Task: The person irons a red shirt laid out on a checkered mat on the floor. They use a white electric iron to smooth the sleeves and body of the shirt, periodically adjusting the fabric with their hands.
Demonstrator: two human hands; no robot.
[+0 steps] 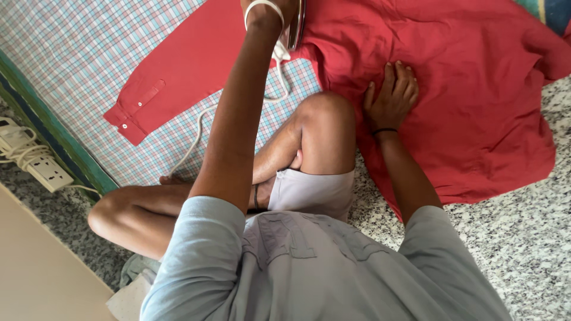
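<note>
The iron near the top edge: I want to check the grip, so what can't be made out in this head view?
- Iron: body cut off by the top edge; only a sliver of soleplate shows.
- Left hand: fingers run past the top edge, so the grip is unseen.
- Red shirt: collar and far side cut off by the top edge.
- White cord: its lower run is hidden behind the left arm.
- Right hand: rests flat on the shirt.

One red shirt (452,89), one iron (295,24), one power strip (35,160), two hands

checked cloth (77,53), white power strip (37,163), speckled floor (523,232)
</note>
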